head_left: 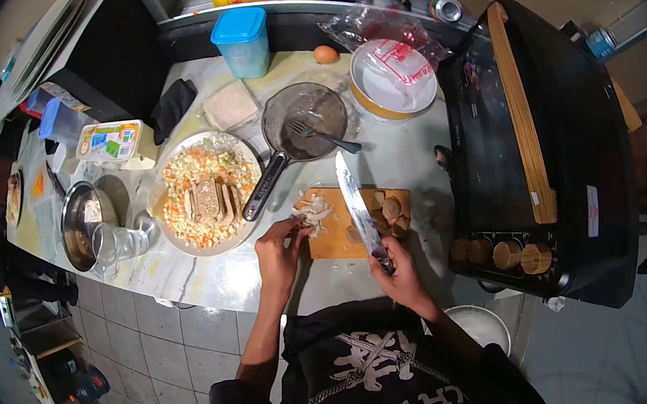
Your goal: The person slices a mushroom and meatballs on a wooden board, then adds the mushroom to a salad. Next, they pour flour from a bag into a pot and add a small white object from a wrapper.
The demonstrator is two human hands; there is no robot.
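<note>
My right hand (pixel 400 267) grips the handle of a large knife (pixel 356 201), whose blade points away from me over the wooden cutting board (pixel 338 237). My left hand (pixel 278 245) pinches pale chopped pieces (pixel 313 207) at the board's left end. Brown round slices (pixel 391 211) lie at the board's right end. Left of the board sits a white plate (pixel 166 189) of chopped vegetables with sliced brown meat on top.
A small frying pan (pixel 305 126) holds a fork (pixel 318 134). Behind are a bowl (pixel 394 84) with a plastic bag, an egg (pixel 326 54), a blue-lidded tub (pixel 241 41). A black appliance (pixel 548 154) stands right. A metal bowl (pixel 83 223) and glass (pixel 116 243) sit left.
</note>
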